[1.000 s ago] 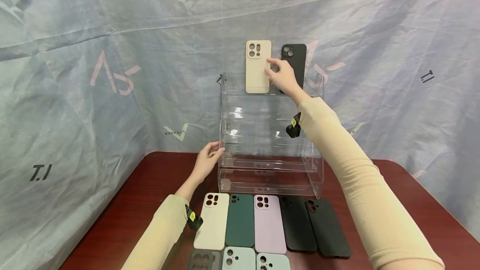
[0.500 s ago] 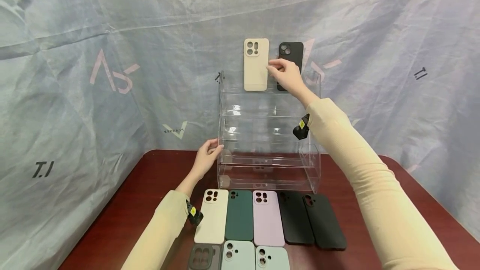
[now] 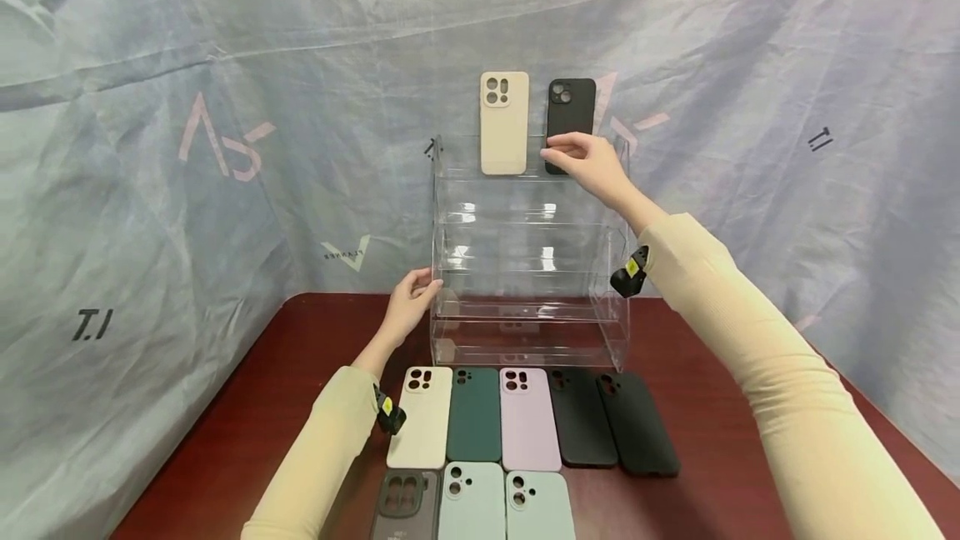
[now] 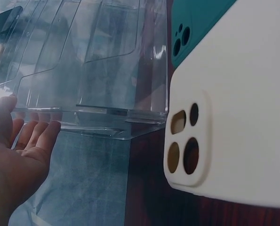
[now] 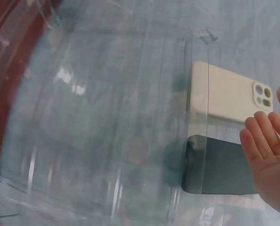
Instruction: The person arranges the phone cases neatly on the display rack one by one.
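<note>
On the worktop [image 3: 277, 382] stands a clear tiered rack [image 3: 525, 248], a cream case [image 3: 504, 127] and a black case [image 3: 577, 111] upright on its top tier. The right hand [image 3: 592, 167] hovers right of the cream case, before the black one, fingers relaxed, holding nothing; half a second ago its fingertips were at the cream edge. The left hand [image 3: 407, 302], well below, still touches the rack's left side, thumb and fingers apart.

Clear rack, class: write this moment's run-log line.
clear rack top: cream case, black case; left hand: touching its side; right hand: empty, near black case
</note>
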`<act>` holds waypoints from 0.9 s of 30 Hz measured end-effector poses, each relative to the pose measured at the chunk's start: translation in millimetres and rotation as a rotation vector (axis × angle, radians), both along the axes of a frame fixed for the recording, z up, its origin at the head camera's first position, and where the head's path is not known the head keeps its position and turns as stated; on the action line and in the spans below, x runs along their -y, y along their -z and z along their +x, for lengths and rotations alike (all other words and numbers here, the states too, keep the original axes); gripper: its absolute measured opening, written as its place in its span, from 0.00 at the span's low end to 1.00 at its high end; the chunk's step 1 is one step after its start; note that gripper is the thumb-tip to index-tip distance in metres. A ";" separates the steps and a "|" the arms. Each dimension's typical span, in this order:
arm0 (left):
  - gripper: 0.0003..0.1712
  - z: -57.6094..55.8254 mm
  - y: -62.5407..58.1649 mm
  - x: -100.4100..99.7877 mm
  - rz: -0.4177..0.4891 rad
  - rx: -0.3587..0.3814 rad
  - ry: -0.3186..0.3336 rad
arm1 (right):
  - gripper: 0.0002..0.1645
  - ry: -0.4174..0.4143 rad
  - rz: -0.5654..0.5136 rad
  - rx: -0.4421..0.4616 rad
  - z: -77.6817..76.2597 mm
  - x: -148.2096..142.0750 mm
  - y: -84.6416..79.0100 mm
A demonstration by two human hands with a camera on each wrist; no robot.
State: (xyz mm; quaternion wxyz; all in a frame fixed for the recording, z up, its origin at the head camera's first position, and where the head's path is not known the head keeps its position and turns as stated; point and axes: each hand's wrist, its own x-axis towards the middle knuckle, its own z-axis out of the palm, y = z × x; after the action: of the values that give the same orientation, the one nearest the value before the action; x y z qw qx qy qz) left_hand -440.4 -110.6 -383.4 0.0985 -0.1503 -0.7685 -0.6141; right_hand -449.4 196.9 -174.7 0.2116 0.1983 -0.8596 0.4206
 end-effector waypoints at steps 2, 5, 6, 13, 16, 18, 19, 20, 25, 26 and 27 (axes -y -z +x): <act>0.27 -2.0 -0.3 0.9 -0.012 0.004 -0.003 | 0.29 -0.008 0.001 0.012 5.1 -3.4 4.5; 0.27 -4.9 -0.7 2.2 -0.008 0.010 -0.013 | 0.29 -0.017 0.003 0.012 13.1 -6.4 10.9; 0.27 -5.9 -1.1 2.5 -0.002 0.011 -0.014 | 0.29 -0.016 0.008 0.008 15.9 -7.4 12.9; 0.29 -8.9 -4.4 5.0 -0.020 0.026 -0.008 | 0.29 -0.054 0.046 0.011 38.7 -12.8 28.4; 0.30 -8.5 -5.7 6.8 -0.019 0.040 -0.006 | 0.28 -0.082 0.038 0.036 47.2 -13.3 36.7; 0.31 -7.7 -6.4 7.4 -0.015 0.043 -0.002 | 0.28 -0.092 0.032 0.054 50.8 -14.3 43.3; 0.31 -7.3 -6.7 7.5 -0.011 0.045 0.002 | 0.28 -0.092 0.026 0.065 52.7 -15.1 46.9; 0.31 -7.3 -6.7 7.3 -0.011 0.047 0.003 | 0.27 -0.095 0.020 0.073 54.4 -15.9 50.7; 0.31 -7.6 -7.0 5.6 -0.023 0.050 -0.004 | 0.26 -0.109 0.007 0.106 63.6 -21.6 70.2; 0.31 -7.7 -7.4 5.3 -0.032 0.045 -0.009 | 0.26 -0.115 0.006 0.108 65.9 -22.6 73.4; 0.31 -8.2 -7.9 5.2 -0.037 0.040 -0.012 | 0.26 -0.119 0.003 0.112 68.7 -23.2 75.9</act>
State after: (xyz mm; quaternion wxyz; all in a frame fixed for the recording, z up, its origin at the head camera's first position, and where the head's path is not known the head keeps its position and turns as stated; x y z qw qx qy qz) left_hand -448.6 -115.8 -375.6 0.0839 -0.1352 -0.7825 -0.6019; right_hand -380.7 220.1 -250.6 0.1376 0.2256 -0.8574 0.4416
